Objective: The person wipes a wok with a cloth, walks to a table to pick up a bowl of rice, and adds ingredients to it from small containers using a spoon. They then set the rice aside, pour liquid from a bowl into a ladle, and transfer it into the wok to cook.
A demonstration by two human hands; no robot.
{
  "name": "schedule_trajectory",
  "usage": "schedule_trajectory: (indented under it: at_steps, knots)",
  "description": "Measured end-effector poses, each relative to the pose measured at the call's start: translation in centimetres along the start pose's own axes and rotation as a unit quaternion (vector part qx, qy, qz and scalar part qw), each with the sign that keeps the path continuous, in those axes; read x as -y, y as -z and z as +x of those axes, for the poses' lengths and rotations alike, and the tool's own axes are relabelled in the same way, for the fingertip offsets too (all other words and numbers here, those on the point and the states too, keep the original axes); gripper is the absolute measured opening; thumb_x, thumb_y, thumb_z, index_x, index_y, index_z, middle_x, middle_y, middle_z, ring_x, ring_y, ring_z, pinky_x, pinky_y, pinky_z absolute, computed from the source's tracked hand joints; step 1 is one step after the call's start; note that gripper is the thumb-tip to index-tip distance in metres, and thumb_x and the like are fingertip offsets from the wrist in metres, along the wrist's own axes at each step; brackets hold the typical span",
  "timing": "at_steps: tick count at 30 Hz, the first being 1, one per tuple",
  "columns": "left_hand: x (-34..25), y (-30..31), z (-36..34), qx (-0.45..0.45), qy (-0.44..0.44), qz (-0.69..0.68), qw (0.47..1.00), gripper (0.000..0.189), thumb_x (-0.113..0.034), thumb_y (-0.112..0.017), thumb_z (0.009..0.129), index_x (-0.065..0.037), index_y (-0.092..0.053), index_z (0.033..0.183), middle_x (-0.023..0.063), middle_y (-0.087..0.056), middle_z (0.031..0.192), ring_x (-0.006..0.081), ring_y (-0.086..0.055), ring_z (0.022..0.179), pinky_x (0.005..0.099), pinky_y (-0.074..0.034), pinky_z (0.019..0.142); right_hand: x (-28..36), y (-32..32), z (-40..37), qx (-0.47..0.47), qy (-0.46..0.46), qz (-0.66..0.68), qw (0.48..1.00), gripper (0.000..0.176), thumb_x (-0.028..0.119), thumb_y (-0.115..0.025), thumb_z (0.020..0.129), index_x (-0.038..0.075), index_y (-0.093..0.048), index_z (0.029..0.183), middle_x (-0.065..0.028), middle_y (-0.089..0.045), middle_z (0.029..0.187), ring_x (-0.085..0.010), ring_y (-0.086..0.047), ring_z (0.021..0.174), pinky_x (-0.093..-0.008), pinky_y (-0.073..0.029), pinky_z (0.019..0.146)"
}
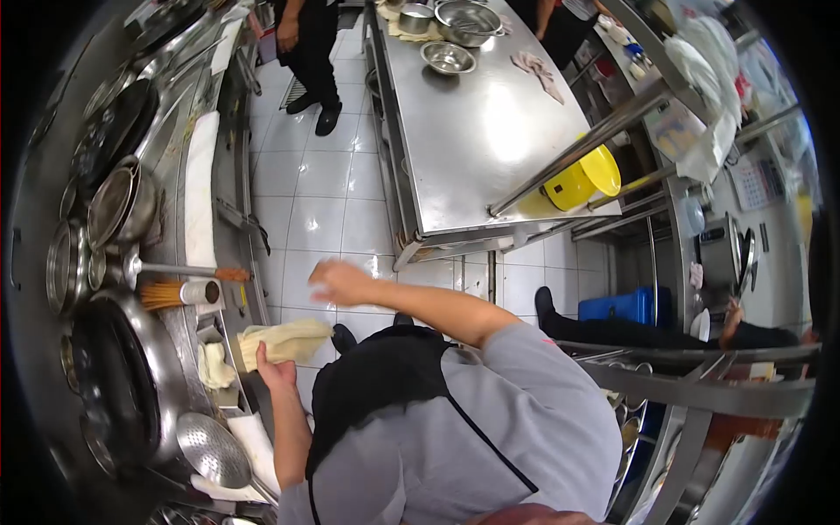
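A pale yellowish cloth is gripped in my left hand, its folded end over the counter's front edge and its loose end trailing to the right. My right hand is above the tiled floor in front of me, blurred, with fingers loosely apart and nothing visible in them. Close to the cloth, a crumpled cream cloth lies in a small metal container on the counter. A white cylinder with a bundle of thin wooden sticks lies just behind it, beside a ladle with a wooden handle.
Woks and metal bowls line the cooking range on my left, with a perforated strainer nearby. A steel table stands ahead, bearing bowls and a yellow bucket. One person stands beyond; others are at right.
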State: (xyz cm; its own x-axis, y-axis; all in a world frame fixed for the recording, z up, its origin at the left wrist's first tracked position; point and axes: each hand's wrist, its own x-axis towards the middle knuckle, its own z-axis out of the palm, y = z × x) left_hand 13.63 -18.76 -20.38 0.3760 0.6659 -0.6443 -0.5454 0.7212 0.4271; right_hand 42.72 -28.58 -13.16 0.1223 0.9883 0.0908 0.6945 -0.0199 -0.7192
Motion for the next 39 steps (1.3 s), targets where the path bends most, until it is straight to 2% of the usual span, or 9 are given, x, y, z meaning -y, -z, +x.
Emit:
schedule_trajectory:
  at_steps: [4, 8, 16, 19, 23, 26, 28, 30, 39]
  knots:
    - [-0.7, -2.4, -0.7, 0.035, 0.034, -0.034, 0.998, 0.050, -0.025, -0.060, 0.094, -0.002, -0.049, 0.137, 0.0142, -0.058, 0.135, 0.0309, -0.054, 0.126, 0.0498, -0.042, 0.109, 5.7, -6.9, 3.5, 0.182, 0.022, 0.097, 0.978, 0.046, 0.035, -0.067, 0.085, 0.002, -0.065, 0.116, -0.0230, -0.062, 0.115, -0.0399, -0.059, 0.111, -0.0474, -0.047, 0.096]
    - [-1.2, -2.2, 0.0, 0.000, 0.054, 0.034, 0.998, 0.048, -0.026, -0.060, 0.096, -0.004, -0.048, 0.137, 0.0134, -0.059, 0.134, 0.0300, -0.056, 0.124, 0.0496, -0.046, 0.104, 6.7, -11.3, 4.9, 0.178, -0.082, 0.047, 0.979, 0.045, 0.030, -0.066, 0.081, -0.001, -0.065, 0.114, -0.0269, -0.066, 0.106, -0.0409, -0.063, 0.104, -0.0486, -0.050, 0.092]
    - [0.4, 0.8, 6.5, -0.151, 0.064, 0.188, 0.968, 0.044, -0.024, -0.057, 0.099, -0.005, -0.046, 0.137, 0.0139, -0.060, 0.128, 0.0342, -0.062, 0.114, 0.0556, -0.054, 0.092, 7.0, -5.8, 2.6, 0.269, -0.135, -0.052, 0.952, 0.025, 0.015, -0.066, 0.072, -0.004, -0.073, 0.088, -0.0257, -0.071, 0.089, -0.0409, -0.070, 0.087, -0.0464, -0.057, 0.076]
    - [0.3, 7.7, 12.7, -0.064, 0.093, 0.141, 0.984, 0.044, -0.023, -0.055, 0.100, -0.003, -0.045, 0.138, 0.0151, -0.059, 0.128, 0.0353, -0.062, 0.113, 0.0582, -0.054, 0.090, 5.7, -3.4, 0.5, 0.342, -0.139, -0.110, 0.923, 0.027, 0.014, -0.066, 0.073, -0.005, -0.071, 0.092, -0.0257, -0.070, 0.093, -0.0399, -0.070, 0.090, -0.0463, -0.056, 0.076]
    - [-0.6, 11.3, 13.5, -0.090, 0.127, 0.257, 0.954, 0.042, -0.028, -0.041, 0.103, -0.001, -0.049, 0.134, 0.0185, -0.059, 0.130, 0.0381, -0.061, 0.114, 0.0549, -0.050, 0.099, 1.8, 2.6, -4.3, 0.102, -0.168, -0.133, 0.971, 0.019, 0.009, -0.063, 0.075, -0.002, -0.067, 0.090, -0.0218, -0.069, 0.090, -0.0385, -0.068, 0.087, -0.0481, -0.054, 0.073]
    - [0.2, 14.6, 11.8, -0.141, -0.073, 0.484, 0.861, 0.046, -0.024, -0.052, 0.096, 0.001, -0.049, 0.135, 0.0195, -0.060, 0.131, 0.0371, -0.062, 0.114, 0.0515, -0.050, 0.098, 0.6, 9.7, -6.7, -0.197, -0.154, -0.182, 0.951, 0.011, 0.011, -0.063, 0.080, 0.003, -0.062, 0.087, -0.0190, -0.064, 0.101, -0.0370, -0.062, 0.100, -0.0458, -0.051, 0.077]
    - [0.4, 14.0, 10.4, -0.156, -0.168, 0.644, 0.730, 0.047, -0.024, -0.058, 0.091, 0.003, -0.053, 0.129, 0.0215, -0.062, 0.125, 0.0380, -0.063, 0.111, 0.0506, -0.051, 0.094, -1.3, 13.4, -7.5, -0.257, -0.151, -0.254, 0.920, 0.020, 0.022, -0.065, 0.084, 0.006, -0.063, 0.096, -0.0186, -0.058, 0.117, -0.0363, -0.052, 0.116, -0.0457, -0.046, 0.089]
    - [0.6, 9.6, 4.6, -0.188, -0.182, 0.783, 0.564, 0.046, -0.027, -0.064, 0.086, 0.006, -0.061, 0.118, 0.0248, -0.065, 0.117, 0.0408, -0.064, 0.106, 0.0511, -0.051, 0.090, -3.8, 14.7, -8.4, -0.282, -0.140, -0.332, 0.889, 0.029, 0.029, -0.067, 0.084, 0.007, -0.063, 0.103, -0.0186, -0.055, 0.123, -0.0366, -0.048, 0.121, -0.0490, -0.042, 0.095]
    - [-0.7, 5.8, 0.9, -0.143, -0.221, 0.893, 0.365, 0.028, -0.018, -0.063, 0.076, 0.008, -0.066, 0.084, 0.0287, -0.069, 0.088, 0.0467, -0.067, 0.085, 0.0535, -0.052, 0.078, -7.0, 14.2, -9.6, -0.292, -0.157, -0.373, 0.866, 0.045, 0.041, -0.068, 0.083, 0.010, -0.063, 0.116, -0.0197, -0.051, 0.135, -0.0384, -0.044, 0.130, -0.0559, -0.034, 0.105]
